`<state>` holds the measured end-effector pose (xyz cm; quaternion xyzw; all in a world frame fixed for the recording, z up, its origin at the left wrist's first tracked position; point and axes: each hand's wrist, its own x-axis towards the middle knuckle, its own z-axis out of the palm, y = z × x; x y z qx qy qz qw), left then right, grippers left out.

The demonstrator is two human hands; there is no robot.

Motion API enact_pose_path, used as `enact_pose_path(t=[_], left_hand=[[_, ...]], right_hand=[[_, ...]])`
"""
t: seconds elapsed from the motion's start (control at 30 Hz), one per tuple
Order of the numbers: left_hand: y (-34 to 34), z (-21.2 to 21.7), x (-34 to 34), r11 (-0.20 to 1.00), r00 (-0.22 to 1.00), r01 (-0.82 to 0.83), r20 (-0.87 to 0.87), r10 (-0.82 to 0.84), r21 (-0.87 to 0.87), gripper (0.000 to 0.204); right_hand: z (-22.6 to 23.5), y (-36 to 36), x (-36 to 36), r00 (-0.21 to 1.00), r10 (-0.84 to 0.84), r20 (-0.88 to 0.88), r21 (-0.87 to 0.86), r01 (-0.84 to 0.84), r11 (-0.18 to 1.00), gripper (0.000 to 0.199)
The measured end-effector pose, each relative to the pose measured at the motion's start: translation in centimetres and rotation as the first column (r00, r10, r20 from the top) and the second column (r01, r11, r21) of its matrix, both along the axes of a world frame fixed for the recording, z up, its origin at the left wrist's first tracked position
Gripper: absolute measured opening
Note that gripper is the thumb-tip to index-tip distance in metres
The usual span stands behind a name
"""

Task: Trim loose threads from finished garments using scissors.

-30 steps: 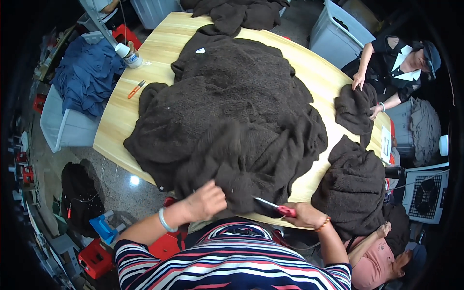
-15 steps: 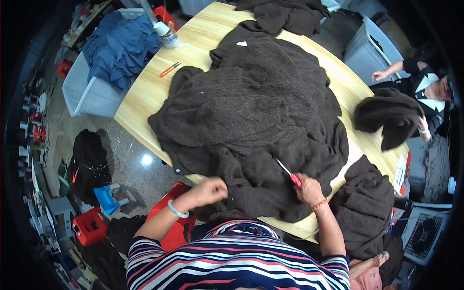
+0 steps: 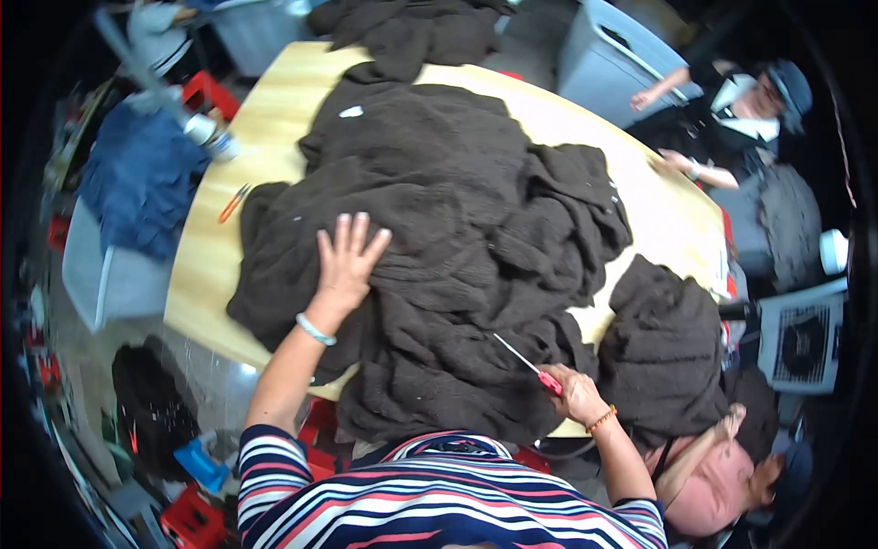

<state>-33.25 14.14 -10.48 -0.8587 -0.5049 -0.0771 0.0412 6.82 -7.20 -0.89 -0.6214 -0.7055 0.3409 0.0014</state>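
Observation:
Dark brown knit garments lie in a heap (image 3: pixel 439 192) over the middle of the wooden table. My left hand (image 3: pixel 347 265) presses flat on the heap's left part, fingers spread, holding nothing. My right hand (image 3: pixel 578 395) is closed around a red-handled tool (image 3: pixel 550 382) with a thin, straight metal shaft, whose exact kind I cannot make out. Its tip points up and left over the near folds of cloth. Part of the handle is hidden in my palm. A small white label (image 3: pixel 351 112) shows on the far part of the heap.
Orange-handled thread snips (image 3: pixel 233 203) and a white bottle (image 3: pixel 218 142) are on the table's left side (image 3: pixel 206 274). Blue cloth (image 3: pixel 142 178) fills a bin at left. Another brown pile (image 3: pixel 663 357) hangs near right. Co-workers sit at far right and near right.
My left hand has reached forward and opened onto the heap. My right hand keeps the tool. The co-worker's brown bundle has left their hand; brown cloth now bunches at the heap's right side.

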Motion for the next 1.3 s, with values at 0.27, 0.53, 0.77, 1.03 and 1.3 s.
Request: enact_pose_path(t=[0.27, 0.53, 0.77, 1.03, 1.3], left_hand=[[3.3, 8.8, 5.4, 0.878, 0.99, -0.015, -0.133, -0.055, -0.479, 0.085], [5.8, 6.6, 26.2, 0.87, 0.896, 0.433, 0.214, -0.389, -0.236, 0.112], [10.8, 1.2, 38.8, 0.869, 0.874, 0.485, 0.1, -0.476, -0.1, 0.115], [14.1, 2.8, 38.1, 0.767, 0.761, 0.639, 0.09, -0.642, 0.069, 0.016], [13.8, 21.3, 16.6, 0.654, 0.637, 0.744, 0.151, -0.756, 0.133, 0.035]], right_hand=[[-0.1, -0.2, 1.6, 0.941, -0.324, -0.095, 0.127, 0.334, 0.934, 0.041], [-1.1, -4.3, 1.8, 0.777, -0.593, -0.213, 0.155, 0.626, 0.764, 0.037], [-0.7, -9.5, 1.3, 0.716, -0.683, -0.147, 0.175, 0.698, 0.694, 0.037], [-1.4, -12.3, 0.8, 0.617, -0.769, -0.166, 0.115, 0.787, 0.607, 0.036], [1.8, -6.2, 3.2, 0.778, -0.591, -0.214, 0.265, 0.628, 0.732, 0.039]])
